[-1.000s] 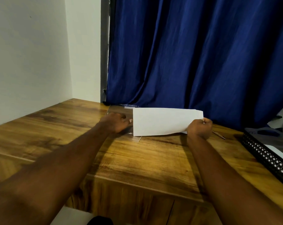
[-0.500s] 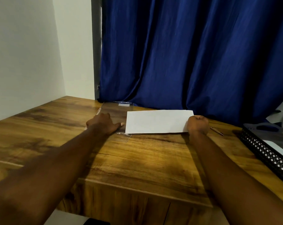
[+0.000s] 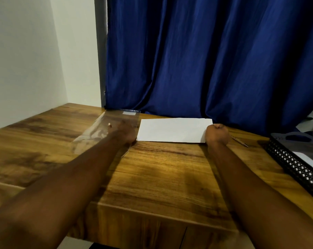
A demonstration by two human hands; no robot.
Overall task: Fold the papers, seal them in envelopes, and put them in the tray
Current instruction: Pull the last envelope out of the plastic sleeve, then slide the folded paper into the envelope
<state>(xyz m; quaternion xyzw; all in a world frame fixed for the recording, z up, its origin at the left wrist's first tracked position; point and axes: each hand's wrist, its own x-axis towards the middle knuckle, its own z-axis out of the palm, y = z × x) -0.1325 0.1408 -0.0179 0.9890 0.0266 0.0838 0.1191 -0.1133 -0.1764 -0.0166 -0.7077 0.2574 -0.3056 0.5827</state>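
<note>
No writing shows on the folded paper (image 3: 173, 130), which lies flat at the far middle of the wooden table (image 3: 161, 177). My right hand (image 3: 217, 134) is a closed fist pinching its right end. My left hand (image 3: 124, 133) (blurred, so I cannot tell its grip) rests on a clear plastic envelope (image 3: 105, 126) left of the paper. The black mesh tray (image 3: 294, 166) sits at the right edge; the near tabletop is bare.

Head view, single camera: worn at head height, facing forward and slightly down across the wooden table (image 3: 162, 180) toward the blue curtain (image 3: 206, 56) just behind it; both forearms run in from the bottom edge; near, wide-angle; wall at left, black mesh tray (image 3: 294, 166) cut by the right edge
</note>
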